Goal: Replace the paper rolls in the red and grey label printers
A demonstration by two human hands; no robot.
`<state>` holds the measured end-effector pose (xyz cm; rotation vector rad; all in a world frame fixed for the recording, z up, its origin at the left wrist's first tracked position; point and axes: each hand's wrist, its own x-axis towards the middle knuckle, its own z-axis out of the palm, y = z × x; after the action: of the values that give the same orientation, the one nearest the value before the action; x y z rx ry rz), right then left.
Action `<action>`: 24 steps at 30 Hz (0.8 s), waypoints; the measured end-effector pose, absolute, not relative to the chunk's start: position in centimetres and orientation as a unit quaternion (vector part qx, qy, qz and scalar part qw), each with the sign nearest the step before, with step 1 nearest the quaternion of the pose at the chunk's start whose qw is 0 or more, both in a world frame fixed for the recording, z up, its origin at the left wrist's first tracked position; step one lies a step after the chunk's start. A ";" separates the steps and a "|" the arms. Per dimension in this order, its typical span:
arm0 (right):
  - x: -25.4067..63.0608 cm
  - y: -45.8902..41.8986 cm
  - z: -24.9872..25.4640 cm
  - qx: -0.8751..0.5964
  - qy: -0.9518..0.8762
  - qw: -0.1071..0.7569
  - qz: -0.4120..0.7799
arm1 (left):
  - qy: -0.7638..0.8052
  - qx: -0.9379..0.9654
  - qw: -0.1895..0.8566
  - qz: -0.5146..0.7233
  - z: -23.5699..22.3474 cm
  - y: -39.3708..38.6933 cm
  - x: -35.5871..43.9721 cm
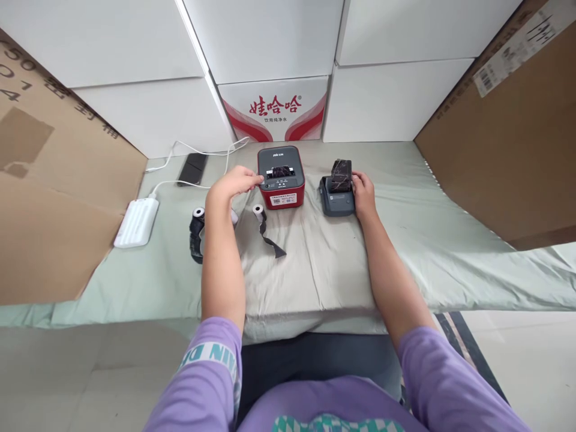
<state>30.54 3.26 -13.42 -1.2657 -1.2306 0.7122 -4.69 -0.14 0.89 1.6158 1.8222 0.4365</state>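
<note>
A red thermal printer [286,198] with a dark grey top stands upright on the cloth, dark paper showing in its top slot. At its left front corner is my left hand [234,182], fingers drawn together, with a fingertip on the top edge. A smaller dark blue-grey portable printer [339,204] stands to the right, with a dark, marble-patterned paper strip [341,175] rising from it. My right hand [363,193] is closed against this printer's right side, some fingers hidden. A small paper roll [258,210] with a dark unrolled tail lies before the red printer.
Another dark paper roll [197,234] lies left, partly behind my left forearm. A black phone [192,169] and a white power bank [137,222] with a white cable [180,182] lie farther left. Cardboard boxes [508,144] flank both sides; white boxes [274,42] form the back wall.
</note>
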 end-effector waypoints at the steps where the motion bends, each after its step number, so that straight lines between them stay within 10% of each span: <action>1: 30.5 3.3 -13.4 -0.541 -0.523 0.582 0.308 | 0.693 0.615 0.335 0.171 0.9 -0.1 -4.7; 24: 30.5 3.2 -13.3 -0.541 -0.524 0.587 0.297 | 0.708 0.551 0.385 0.219 0.2 0.3 -4.7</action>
<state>30.47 3.22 -13.33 -1.2612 -1.2214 0.6916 -4.70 0.34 0.24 1.4024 1.8025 0.5585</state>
